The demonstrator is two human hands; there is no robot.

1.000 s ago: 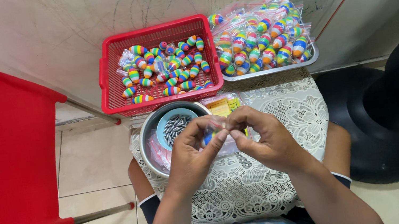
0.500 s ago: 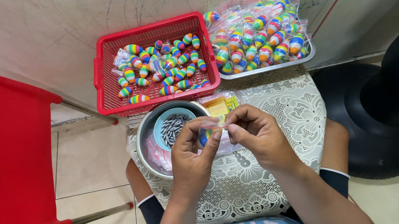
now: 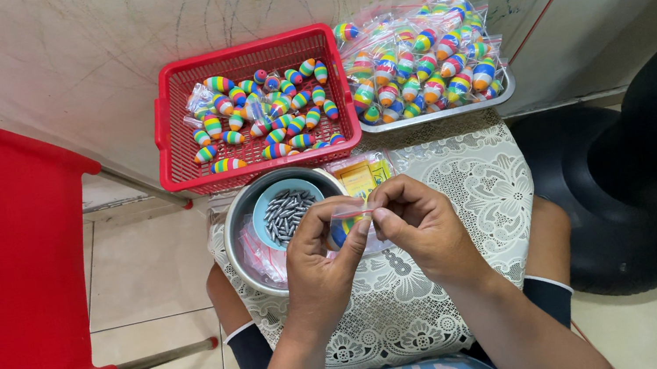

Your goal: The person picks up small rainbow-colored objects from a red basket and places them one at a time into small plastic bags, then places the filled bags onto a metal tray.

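Since the earlier frames, both hands are sitting slightly nearer and lower over the lace-covered counter [image 3: 471, 187]. Left hand [image 3: 318, 257] and right hand [image 3: 419, 223] are pinching the top strip of a small clear bag [image 3: 348, 210], fingertips closed on it, just right of the metal bowl [image 3: 246, 251]. Sealing well probably means keeping the strip level and pressing evenly along it.
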